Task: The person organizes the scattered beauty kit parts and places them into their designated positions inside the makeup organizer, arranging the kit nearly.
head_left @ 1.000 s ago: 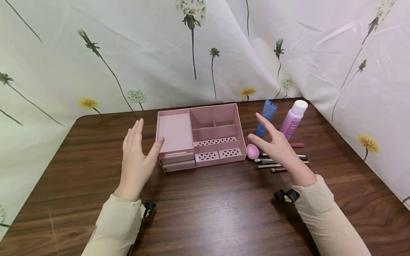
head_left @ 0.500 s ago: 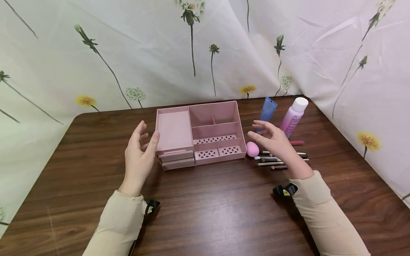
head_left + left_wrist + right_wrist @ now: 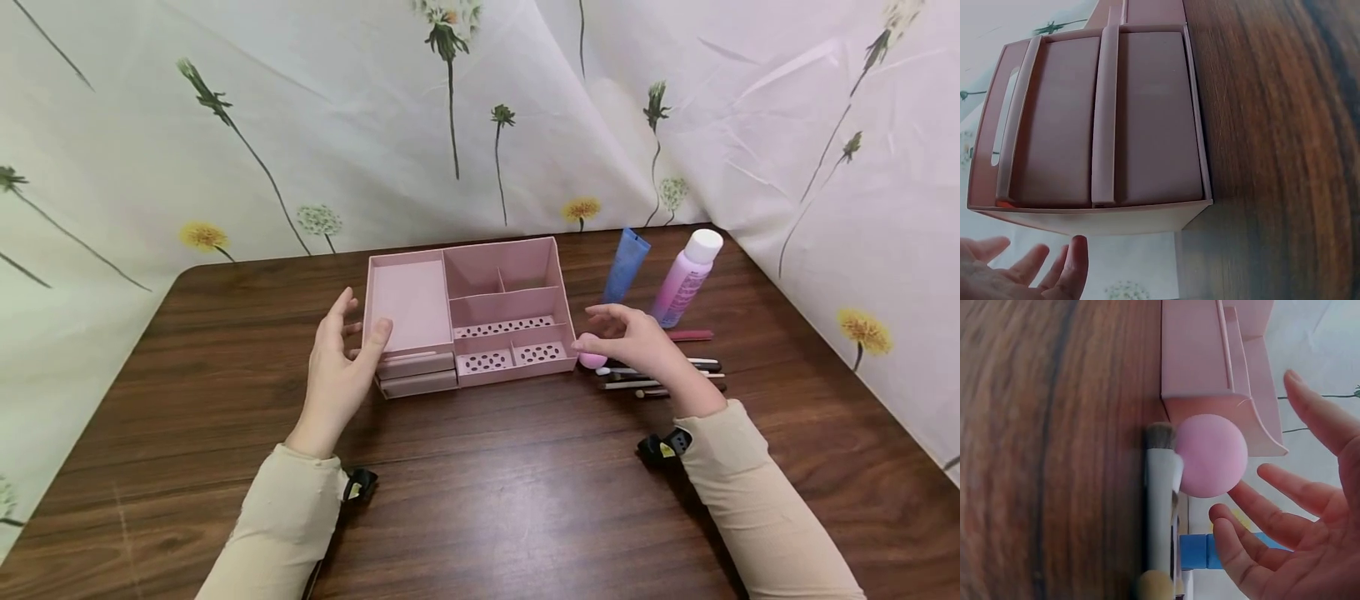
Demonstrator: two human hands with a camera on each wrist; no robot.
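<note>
A pink desktop organizer (image 3: 411, 304) stands on the table, with two drawers (image 3: 1147, 125) at its left front and divided compartments at its right. My left hand (image 3: 333, 375) is beside its left wall, fingers loosely bent and thumb over the front left corner. Whether those fingertips touch the wall I cannot tell. My right hand (image 3: 637, 340) hovers at the organizer's right side, over a pink makeup sponge (image 3: 1210, 456). Its fingers (image 3: 1275, 522) are spread and hold nothing. The sponge, partly hidden by this hand in the head view, sits against the organizer's right front corner.
Several makeup brushes (image 3: 630, 385) lie right of the sponge, beside a red stick (image 3: 692, 335). Behind them stand a blue tube (image 3: 626, 265) and a pink bottle with a white cap (image 3: 684, 279). A flowered cloth (image 3: 360, 125) hangs behind the wooden table (image 3: 480, 483).
My left hand has moved right, closer to the organizer's left wall. My right hand has lowered toward the sponge and its fingers have bent. The organizer has stayed put.
</note>
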